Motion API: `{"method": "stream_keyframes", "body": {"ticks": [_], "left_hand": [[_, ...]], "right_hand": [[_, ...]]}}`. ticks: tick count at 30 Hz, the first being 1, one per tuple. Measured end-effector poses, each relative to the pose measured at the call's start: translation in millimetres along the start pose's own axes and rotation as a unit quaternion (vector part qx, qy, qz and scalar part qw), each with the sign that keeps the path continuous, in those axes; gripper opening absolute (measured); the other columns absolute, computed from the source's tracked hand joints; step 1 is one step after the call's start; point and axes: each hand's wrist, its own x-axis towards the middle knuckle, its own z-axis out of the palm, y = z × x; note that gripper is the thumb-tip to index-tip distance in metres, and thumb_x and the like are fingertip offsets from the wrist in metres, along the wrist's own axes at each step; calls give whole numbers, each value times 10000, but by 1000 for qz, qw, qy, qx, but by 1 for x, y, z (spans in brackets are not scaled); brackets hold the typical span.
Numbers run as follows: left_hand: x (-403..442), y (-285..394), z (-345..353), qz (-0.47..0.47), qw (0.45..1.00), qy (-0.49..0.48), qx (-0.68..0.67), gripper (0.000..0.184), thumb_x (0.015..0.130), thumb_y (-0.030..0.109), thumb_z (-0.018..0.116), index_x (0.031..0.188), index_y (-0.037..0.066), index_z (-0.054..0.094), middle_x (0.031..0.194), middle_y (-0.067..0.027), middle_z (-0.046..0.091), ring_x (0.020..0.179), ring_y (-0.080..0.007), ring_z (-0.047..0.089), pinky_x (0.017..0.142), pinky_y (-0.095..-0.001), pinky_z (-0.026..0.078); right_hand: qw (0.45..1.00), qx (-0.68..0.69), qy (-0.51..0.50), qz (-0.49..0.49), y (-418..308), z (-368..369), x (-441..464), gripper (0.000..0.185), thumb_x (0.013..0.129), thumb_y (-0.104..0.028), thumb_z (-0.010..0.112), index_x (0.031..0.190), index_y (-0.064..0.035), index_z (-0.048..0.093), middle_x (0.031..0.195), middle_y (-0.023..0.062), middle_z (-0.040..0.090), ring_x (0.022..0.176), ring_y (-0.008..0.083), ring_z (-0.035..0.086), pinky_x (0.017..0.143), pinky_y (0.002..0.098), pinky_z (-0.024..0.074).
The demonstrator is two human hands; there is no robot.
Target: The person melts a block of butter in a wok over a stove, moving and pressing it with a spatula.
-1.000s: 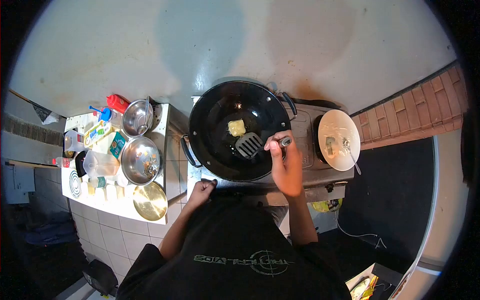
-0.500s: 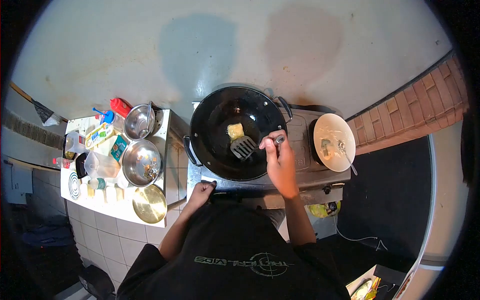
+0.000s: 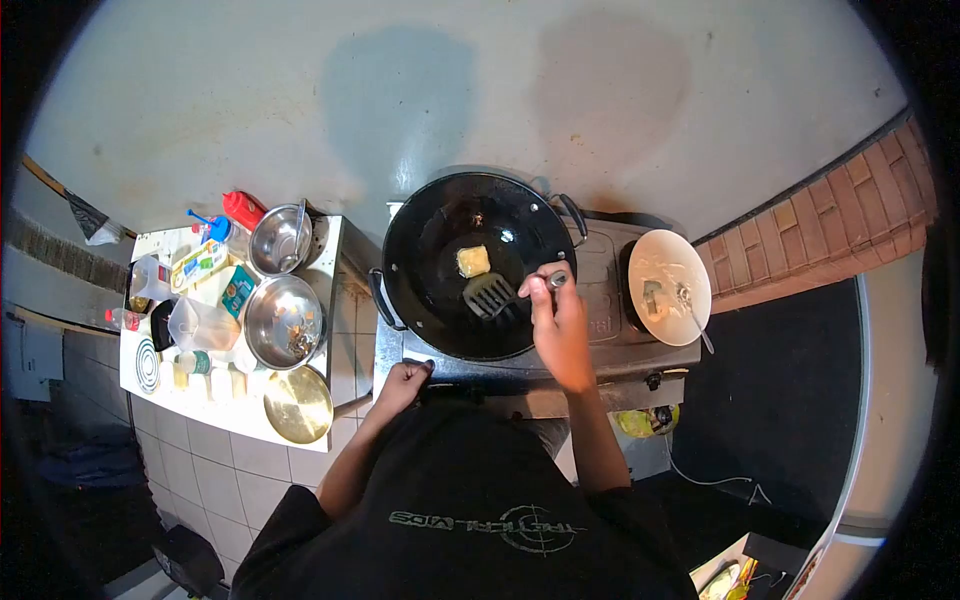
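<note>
My right hand (image 3: 561, 330) is closed round the handle of a slotted spatula (image 3: 490, 297), whose head is low inside a black wok (image 3: 430, 320). A small yellow-browned square of food (image 3: 473, 261) lies in the wok, just beyond the spatula's head. Around the food the wok's surface looks dark and shiny. My left hand (image 3: 404, 384) is curled at the front edge of the stove (image 3: 480, 372), beside the wok's near left side. A small dark part shows at its fingertips, too hidden to name.
To the right, a cream bowl (image 3: 662, 321) holds pale remains and a spoon. On the left, a white table (image 3: 230, 418) carries metal bowls (image 3: 262, 345), a gold-coloured plate (image 3: 298, 405), a plastic jug (image 3: 203, 325) and a red bottle (image 3: 243, 209). The wok's loop handles stick out.
The spatula's head has drawn back slightly from the food, and a small gap now shows between them. My left hand stays at the stove's edge.
</note>
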Motion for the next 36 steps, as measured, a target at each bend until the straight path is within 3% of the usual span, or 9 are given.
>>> {"method": "stream_keyframes", "body": {"ticks": [3,12,14,17,23,32,36], "left_hand": [[-1,4,0,-14,1000,3,8,572,961,331,551,501,60,347,469,44,321,462,-63,286,437,-318,257],[-2,7,-3,-43,999,-15,5,588,965,356,539,484,64,369,438,24,380,415,-76,354,429,-304,310],[4,-13,-4,-19,999,-27,14,589,963,376,542,488,76,365,433,20,387,405,-78,381,424,-297,334],[-3,12,-4,-44,999,-25,-4,589,961,398,544,499,87,351,438,22,376,396,-75,378,414,-290,344],[0,5,-4,-10,1000,-23,-8,588,958,407,549,502,99,341,442,22,378,378,-78,389,398,-281,344],[0,6,-3,-3,1000,-19,-9,585,966,383,542,493,89,363,442,21,379,384,-75,372,402,-280,328],[1,6,-3,-3,1000,-24,5,589,968,368,541,488,70,374,444,19,383,399,-73,365,411,-292,314]], "right_hand": [[999,17,41,-29,1,-2,0,161,971,-172,515,951,-17,475,747,148,586,694,241,614,643,341,464],[998,-61,-7,25,1,0,1,169,968,-181,521,951,-20,476,701,135,554,627,238,579,601,348,444],[1000,-15,16,-5,-2,2,2,167,968,-183,521,950,-22,477,704,135,559,623,235,581,594,342,443],[999,22,29,-28,-1,1,2,160,967,-174,522,950,-21,477,706,135,562,622,233,585,591,341,443],[998,-67,0,22,-4,-3,4,130,963,-143,517,944,-23,469,706,139,560,636,245,591,605,349,448],[998,31,43,-32,7,2,4,128,964,-145,516,957,-27,467,740,143,566,689,254,614,632,353,448],[1000,-27,13,8,-6,-6,3,135,968,-158,510,965,-27,474,749,147,582,697,259,620,638,355,451]]}}
